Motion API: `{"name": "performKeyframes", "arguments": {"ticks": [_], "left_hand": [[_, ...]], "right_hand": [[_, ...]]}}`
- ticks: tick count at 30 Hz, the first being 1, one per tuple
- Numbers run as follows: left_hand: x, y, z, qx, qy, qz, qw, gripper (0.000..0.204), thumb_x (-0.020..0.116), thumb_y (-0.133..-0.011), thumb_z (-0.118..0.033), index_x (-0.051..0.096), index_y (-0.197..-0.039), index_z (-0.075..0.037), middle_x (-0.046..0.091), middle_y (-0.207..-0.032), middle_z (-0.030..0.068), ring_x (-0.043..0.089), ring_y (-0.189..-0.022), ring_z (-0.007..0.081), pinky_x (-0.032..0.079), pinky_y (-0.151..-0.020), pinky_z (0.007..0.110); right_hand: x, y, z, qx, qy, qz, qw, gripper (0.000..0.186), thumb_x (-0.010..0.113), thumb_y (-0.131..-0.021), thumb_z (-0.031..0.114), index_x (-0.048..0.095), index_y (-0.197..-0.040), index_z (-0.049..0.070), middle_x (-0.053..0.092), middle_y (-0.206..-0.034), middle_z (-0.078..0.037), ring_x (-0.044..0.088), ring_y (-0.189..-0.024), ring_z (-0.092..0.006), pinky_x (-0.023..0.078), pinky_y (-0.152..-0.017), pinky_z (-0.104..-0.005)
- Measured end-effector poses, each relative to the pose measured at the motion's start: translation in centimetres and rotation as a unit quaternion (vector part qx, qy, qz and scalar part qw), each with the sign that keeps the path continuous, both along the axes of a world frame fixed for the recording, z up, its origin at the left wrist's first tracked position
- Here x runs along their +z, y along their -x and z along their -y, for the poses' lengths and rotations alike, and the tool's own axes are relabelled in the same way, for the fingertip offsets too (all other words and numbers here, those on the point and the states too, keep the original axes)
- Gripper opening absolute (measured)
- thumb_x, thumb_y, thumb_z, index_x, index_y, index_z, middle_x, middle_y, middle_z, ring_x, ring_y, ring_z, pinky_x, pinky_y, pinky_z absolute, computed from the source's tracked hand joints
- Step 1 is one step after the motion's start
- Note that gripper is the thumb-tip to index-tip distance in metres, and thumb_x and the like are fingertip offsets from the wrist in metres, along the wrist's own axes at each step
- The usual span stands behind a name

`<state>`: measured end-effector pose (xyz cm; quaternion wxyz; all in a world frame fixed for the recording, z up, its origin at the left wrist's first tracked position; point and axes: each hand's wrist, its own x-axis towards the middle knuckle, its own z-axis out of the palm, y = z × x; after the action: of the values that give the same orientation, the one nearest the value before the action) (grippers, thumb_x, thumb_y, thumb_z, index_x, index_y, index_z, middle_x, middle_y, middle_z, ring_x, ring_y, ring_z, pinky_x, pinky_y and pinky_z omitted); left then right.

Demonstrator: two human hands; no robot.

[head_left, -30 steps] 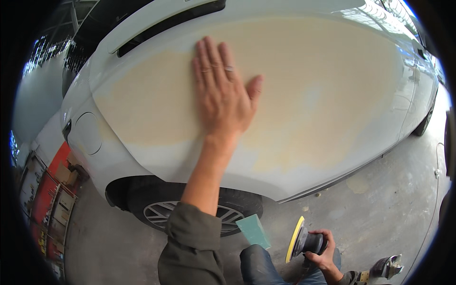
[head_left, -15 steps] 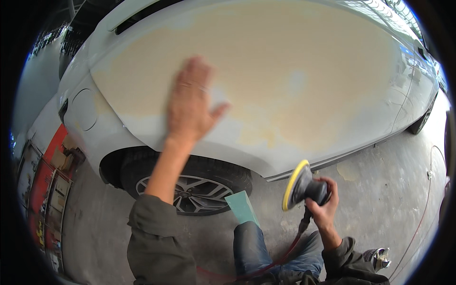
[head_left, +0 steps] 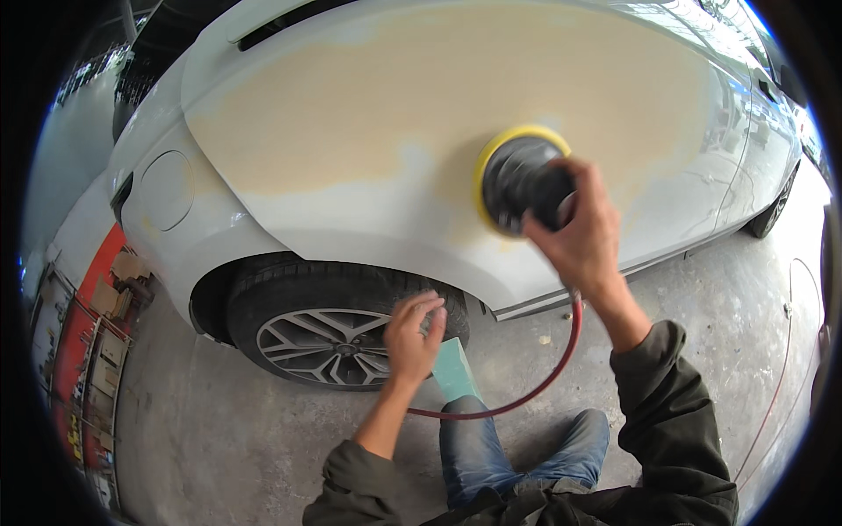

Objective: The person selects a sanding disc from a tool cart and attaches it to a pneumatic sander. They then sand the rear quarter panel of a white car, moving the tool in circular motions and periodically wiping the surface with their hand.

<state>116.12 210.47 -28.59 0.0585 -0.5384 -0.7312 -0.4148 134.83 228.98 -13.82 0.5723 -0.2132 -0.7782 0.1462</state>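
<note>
My right hand grips a round sander with a yellow-edged pad at the white car's beige-patched body panel; whether the pad touches it, I cannot tell. A red hose hangs from the sander. Lower down, my left hand is open, fingers slightly bent, before the rear tire, with nothing in it. Below that hand a teal sheet stands near my knee.
The wheel arch, sill and door of the car stretch across the view. At the far left are a shelving rack and cardboard boxes. A thin hose lies on the concrete floor at the right.
My left hand has come down from the panel to in front of the tire. My right hand has raised the sander from low by my legs up to the panel.
</note>
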Motion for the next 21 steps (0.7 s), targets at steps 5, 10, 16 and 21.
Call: {"name": "performKeyframes", "arguments": {"ticks": [5,10,16,21], "left_hand": [[-7.6,-7.0,-2.2,-0.246,0.015,0.436,0.865,0.061,0.061,-0.1,-0.026,0.035,-0.148,0.002,0.054,-0.142,0.0167,0.055,-0.129,0.0268,0.04,-0.111,0.038],[-1.2,-10.4,-4.2,-0.194,0.091,0.369,0.904,0.051,0.065,-0.093,-0.013,0.044,-0.136,0.006,0.064,-0.124,0.0212,0.063,-0.117,0.0255,0.048,-0.099,0.037],[-8.1,-9.6,-7.2,-0.184,0.008,0.331,0.926,0.027,0.062,-0.094,-0.011,0.061,-0.114,0.007,0.07,-0.101,0.0179,0.067,-0.097,0.0238,0.05,-0.085,0.034],[-10.0,-11.1,-8.1,-0.145,0.046,0.322,0.934,0.028,0.063,-0.095,-0.011,0.06,-0.12,0.002,0.067,-0.089,0.009,0.064,-0.081,0.0167,0.051,-0.079,0.031]], "right_hand": [[-3.0,5.8,4.6,0.083,-0.075,0.087,0.99,0.066,0.082,-0.066,0.017,0.05,-0.123,0.007,0.061,-0.113,-0.009,0.069,-0.08,-0.0253,0.054,-0.066,-0.0371],[0.3,9.1,6.4,0.068,-0.121,0.137,0.981,0.064,0.084,-0.068,0.02,0.05,-0.121,0.007,0.054,-0.118,-0.013,0.068,-0.086,-0.031,0.055,-0.06,-0.0412],[-1.5,8.9,6.7,0.091,-0.128,0.141,0.977,0.063,0.085,-0.067,0.019,0.052,-0.119,0.009,0.051,-0.123,-0.014,0.068,-0.085,-0.0324,0.056,-0.06,-0.0428],[-5.3,6.9,1.3,0.009,-0.13,0.034,0.991,0.069,0.086,-0.065,0.022,0.051,-0.123,0.01,0.052,-0.123,-0.016,0.069,-0.089,-0.0338,0.057,-0.058,-0.0427]]}}
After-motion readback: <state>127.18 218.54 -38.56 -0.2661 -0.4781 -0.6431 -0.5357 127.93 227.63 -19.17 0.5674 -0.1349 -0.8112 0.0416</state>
